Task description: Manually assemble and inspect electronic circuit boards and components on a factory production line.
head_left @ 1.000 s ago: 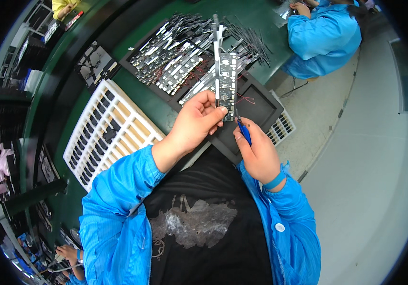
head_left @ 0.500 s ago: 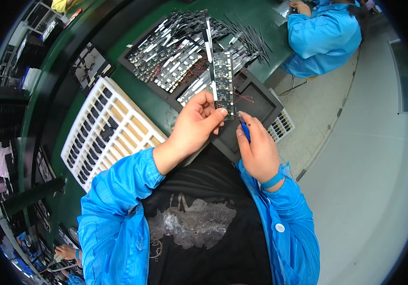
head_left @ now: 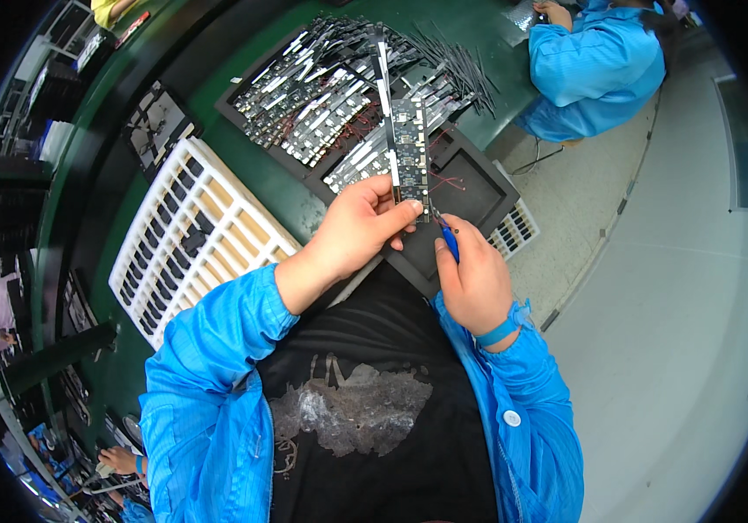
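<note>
My left hand (head_left: 363, 218) is closed on the lower end of a long dark circuit board (head_left: 411, 144), thumb across its face. A black-and-white strip (head_left: 382, 83) runs along the board's left side and stands out beyond its top. In my closed right hand (head_left: 475, 272) is a small blue-handled hand tool (head_left: 450, 241), probably pliers or cutters; its tip is close to the board's lower right edge. Whether the tip touches the board cannot be made out. Thin red wires (head_left: 448, 182) show just right of the board.
A dark tray (head_left: 234, 112) beyond my hands holds many similar boards and strips. At left lies a white slotted rack (head_left: 248, 205) with black parts. A black foam tray (head_left: 500, 196) sits under the work. A co-worker in blue (head_left: 596, 70) is at the far right.
The tool's tip has come slightly closer to the board's lower edge. Otherwise both hands hold nearly the same position, with only a slight shift of the view.
</note>
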A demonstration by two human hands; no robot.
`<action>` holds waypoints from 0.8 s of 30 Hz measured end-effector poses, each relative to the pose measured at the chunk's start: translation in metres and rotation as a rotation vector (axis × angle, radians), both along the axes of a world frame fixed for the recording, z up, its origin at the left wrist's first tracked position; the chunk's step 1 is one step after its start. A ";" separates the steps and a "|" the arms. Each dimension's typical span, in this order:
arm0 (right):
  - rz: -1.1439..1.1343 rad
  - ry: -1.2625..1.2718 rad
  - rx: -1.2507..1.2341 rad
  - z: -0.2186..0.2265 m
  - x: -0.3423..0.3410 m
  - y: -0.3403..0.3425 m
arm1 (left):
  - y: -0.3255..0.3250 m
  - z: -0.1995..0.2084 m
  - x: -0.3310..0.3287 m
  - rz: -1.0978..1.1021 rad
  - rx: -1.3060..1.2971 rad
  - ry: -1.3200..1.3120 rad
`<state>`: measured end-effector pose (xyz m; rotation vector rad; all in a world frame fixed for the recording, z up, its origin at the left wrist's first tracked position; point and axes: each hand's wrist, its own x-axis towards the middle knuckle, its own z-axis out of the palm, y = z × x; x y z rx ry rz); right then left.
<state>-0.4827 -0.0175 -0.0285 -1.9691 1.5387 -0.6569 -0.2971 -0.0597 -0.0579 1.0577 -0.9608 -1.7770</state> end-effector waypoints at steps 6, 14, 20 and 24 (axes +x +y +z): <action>0.019 -0.001 -0.009 0.001 -0.001 0.000 | -0.011 0.004 0.010 -0.127 -0.020 -0.228; 0.056 -0.185 0.154 0.004 -0.007 -0.002 | -0.015 0.010 0.011 -0.157 0.016 -0.083; 0.005 -0.456 0.430 0.004 -0.010 0.000 | -0.017 0.010 0.011 -0.190 0.081 -0.020; -0.009 -0.634 0.610 0.005 -0.010 0.003 | -0.016 0.011 0.009 -0.194 0.114 0.056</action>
